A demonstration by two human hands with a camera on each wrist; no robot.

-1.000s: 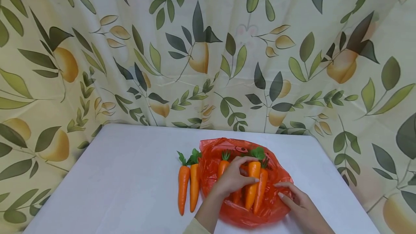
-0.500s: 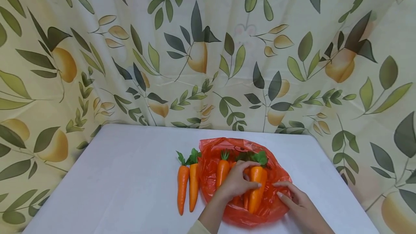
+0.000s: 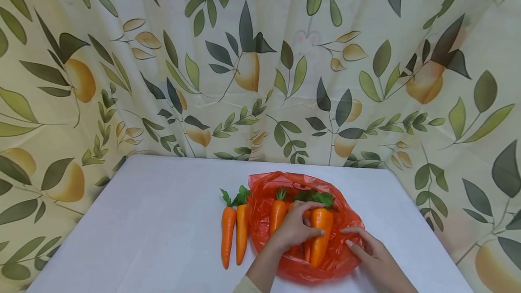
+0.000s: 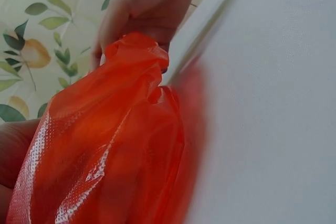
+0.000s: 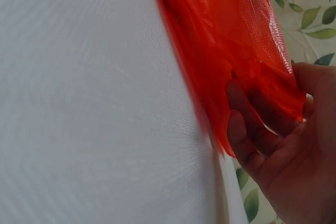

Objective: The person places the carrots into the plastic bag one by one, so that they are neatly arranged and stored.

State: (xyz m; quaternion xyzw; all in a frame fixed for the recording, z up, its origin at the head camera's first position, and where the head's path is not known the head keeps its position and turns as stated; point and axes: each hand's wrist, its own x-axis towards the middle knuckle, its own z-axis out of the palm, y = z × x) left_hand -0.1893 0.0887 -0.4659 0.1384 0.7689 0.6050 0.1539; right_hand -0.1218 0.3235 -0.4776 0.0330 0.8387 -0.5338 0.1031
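Note:
A red plastic bag (image 3: 303,275) lies with its mouth spread wide, several carrots inside. My left hand (image 3: 295,227) reaches into it and grips a thick orange carrot (image 3: 321,238) between thumb and fingers, close below its green top (image 3: 325,199). At the bag's right side, my right hand (image 3: 376,252) holds the rim, thumb inside and fingers behind the film in the right wrist view. Left of my left hand, another carrot (image 3: 278,215) leans in the bag. The left wrist view mostly shows the bag's outer wall (image 4: 115,145), which hides the carrots.
Two carrots lie side by side on the white table to the left of the bag, an outer carrot (image 3: 228,238) and an inner carrot (image 3: 242,234). The white table (image 3: 142,229) ends at a curtain (image 3: 260,116) printed with leaves and fruit.
My left hand has shifted slightly right with the gripped carrot, which now overlaps the carrot beside it. More of the carrot at the bag's left shows. My right hand stays at the rim.

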